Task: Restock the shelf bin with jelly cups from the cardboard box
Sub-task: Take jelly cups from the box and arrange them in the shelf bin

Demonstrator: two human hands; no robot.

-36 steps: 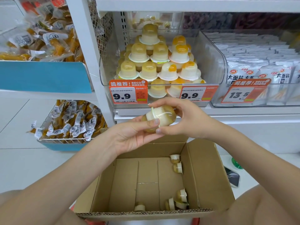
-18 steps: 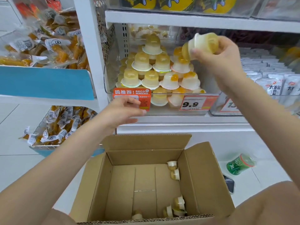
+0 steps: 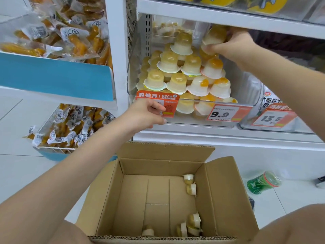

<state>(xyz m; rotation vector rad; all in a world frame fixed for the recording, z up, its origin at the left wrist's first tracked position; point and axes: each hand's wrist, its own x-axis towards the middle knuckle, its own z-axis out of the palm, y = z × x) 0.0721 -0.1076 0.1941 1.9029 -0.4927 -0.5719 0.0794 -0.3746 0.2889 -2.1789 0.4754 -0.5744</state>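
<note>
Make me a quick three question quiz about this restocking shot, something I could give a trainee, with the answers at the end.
1. True or false: the right hand holds a jelly cup above the pile in the bin.
2. What is the left hand touching?
A. a box flap
B. the orange price tag on the bin's front
C. the green bottle
3. Fill in: the cups left in the box lie mostly along its ____ wall.

Key: 1 true; 2 B; 3 right.
</note>
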